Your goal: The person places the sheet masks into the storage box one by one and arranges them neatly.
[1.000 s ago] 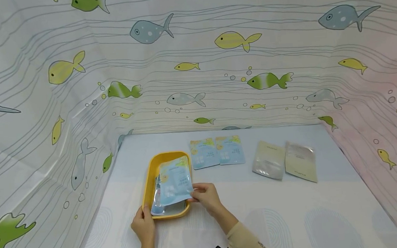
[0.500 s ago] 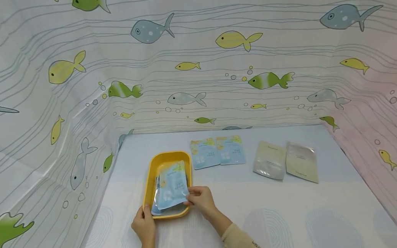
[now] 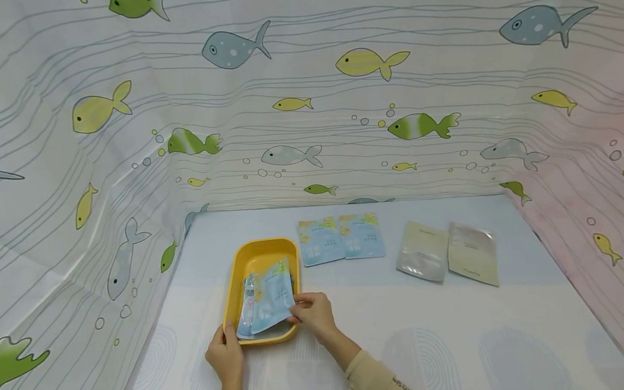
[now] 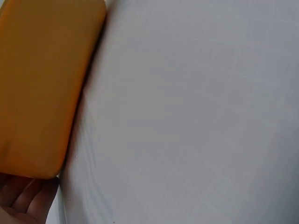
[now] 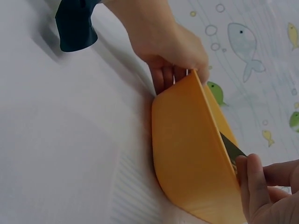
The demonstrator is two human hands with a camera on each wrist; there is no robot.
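Observation:
A yellow plastic tray (image 3: 230, 285) stands on the left part of the table with several flat sachets in it. My left hand (image 3: 225, 350) grips its near left corner, thumb at the rim; in the right wrist view the fingers of that left hand (image 5: 174, 58) lie along the outer wall. Between the thumb and fingers of my right hand (image 3: 316, 319), a light blue flat sachet (image 3: 272, 300) is pinched by its right edge, tilted inside the tray. Under it, another bluish sachet (image 3: 246, 315) shows in part. The left wrist view has the tray's outer wall (image 4: 44, 88) above the left fingers.
Two blue sachets (image 3: 322, 241) lie side by side, slightly overlapping, behind the tray to the right. Farther right are two beige and silver sachets (image 3: 423, 252). A fish-print cloth (image 3: 307, 123) surrounds the table at the back and sides.
My right hand has moved slightly left and lowered the blue sachet deeper into the tray, nearer to me. More of the sachet beneath shows at its left. The left hand stays on the tray.

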